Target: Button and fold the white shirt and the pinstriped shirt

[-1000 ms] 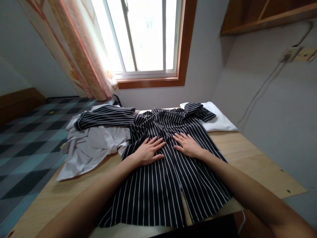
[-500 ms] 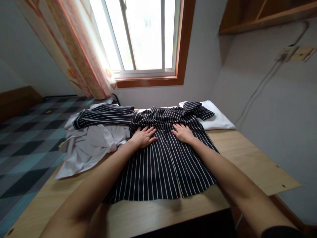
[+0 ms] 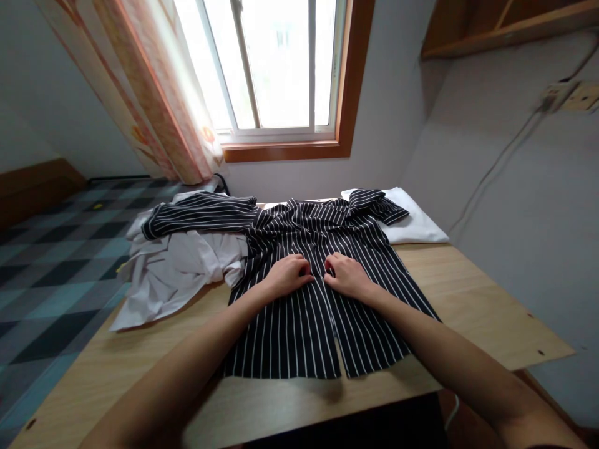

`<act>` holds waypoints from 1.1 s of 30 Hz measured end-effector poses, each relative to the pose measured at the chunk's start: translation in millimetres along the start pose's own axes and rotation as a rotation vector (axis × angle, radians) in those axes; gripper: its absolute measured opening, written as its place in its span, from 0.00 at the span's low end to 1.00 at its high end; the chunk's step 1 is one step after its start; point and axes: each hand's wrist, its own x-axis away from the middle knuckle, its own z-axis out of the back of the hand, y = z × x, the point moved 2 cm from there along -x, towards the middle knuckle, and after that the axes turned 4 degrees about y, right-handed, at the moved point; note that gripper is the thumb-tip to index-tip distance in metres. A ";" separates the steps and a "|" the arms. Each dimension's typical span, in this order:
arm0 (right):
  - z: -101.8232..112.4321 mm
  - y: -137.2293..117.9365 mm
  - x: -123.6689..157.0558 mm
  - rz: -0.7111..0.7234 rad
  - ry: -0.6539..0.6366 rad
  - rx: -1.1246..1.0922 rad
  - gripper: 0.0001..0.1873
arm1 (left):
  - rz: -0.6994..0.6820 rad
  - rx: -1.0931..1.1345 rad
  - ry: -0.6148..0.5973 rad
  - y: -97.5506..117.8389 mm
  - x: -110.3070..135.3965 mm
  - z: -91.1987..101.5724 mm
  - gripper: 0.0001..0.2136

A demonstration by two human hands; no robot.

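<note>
A black shirt with white stripes lies spread on the wooden table, its hem towards me and its front parted by a narrow slit at the bottom. On the left of that front opening, my left hand rests on the cloth with its fingers curled in. Opposite it, just right of the opening, my right hand is curled the same way. Both hands are closed at the cloth, thumbs facing each other; their fingertips are partly hidden. Above them the shirt's upper part is bunched, with the sleeves reaching left and right.
A crumpled white garment lies left, under one sleeve. Folded white cloth sits at the table's back right. A checked bed adjoins the left side. Behind are a curtain and window; a shelf hangs upper right.
Both hands have slid towards me and inwards, down from the bunched part of the shirt. Their fingers, flat and spread before, are now curled. The shirt's right side spreads out a little further.
</note>
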 end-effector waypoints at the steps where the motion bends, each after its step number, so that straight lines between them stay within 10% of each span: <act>1: 0.0 1.4 -0.2 0.001 0.007 0.001 0.04 | 0.019 0.011 -0.011 -4.2 1.0 0.2 0.09; 17: -7.7 6.5 2.7 -0.038 0.064 -0.058 0.07 | 0.305 -0.084 0.041 22.1 -18.8 -12.9 0.07; 26: -2.6 14.6 -4.6 -0.113 0.088 -0.344 0.06 | 0.362 1.081 0.240 -13.6 -10.1 -12.2 0.08; 33: -4.0 3.0 -16.2 -0.183 -0.093 -0.919 0.09 | 0.393 1.389 0.248 -19.9 -7.5 -25.0 0.17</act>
